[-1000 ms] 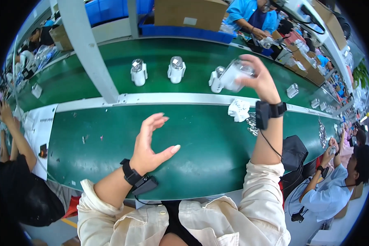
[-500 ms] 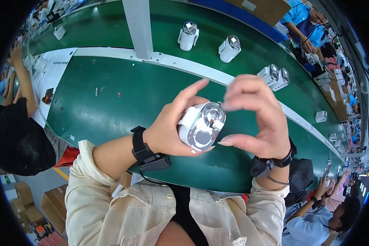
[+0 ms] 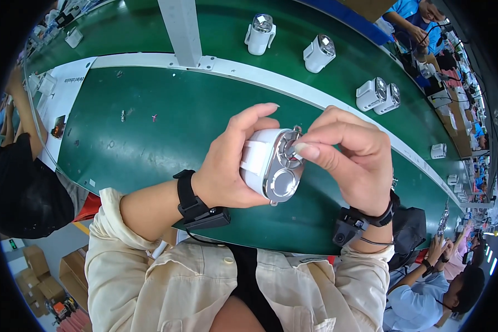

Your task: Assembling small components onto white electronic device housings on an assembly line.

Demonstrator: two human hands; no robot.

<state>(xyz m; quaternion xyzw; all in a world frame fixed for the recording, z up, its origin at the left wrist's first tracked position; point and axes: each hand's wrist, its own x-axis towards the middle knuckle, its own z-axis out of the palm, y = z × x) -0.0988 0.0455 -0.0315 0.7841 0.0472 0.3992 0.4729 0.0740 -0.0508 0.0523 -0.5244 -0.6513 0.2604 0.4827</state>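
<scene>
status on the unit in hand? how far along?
Done: the white unit is off the green table and held up in the left hand, chrome face toward the camera. In hand: right hand fingertips are on the upper round part of that face. Left: four similar units stand on the belt beyond the white rail, untouched.

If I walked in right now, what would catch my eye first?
Dead centre, the left hand grips a white device with a shiny silver face, while the right hand pinches at its upper round part. Behind lies a green belt, with more white devices standing in a row along its far side.
</scene>
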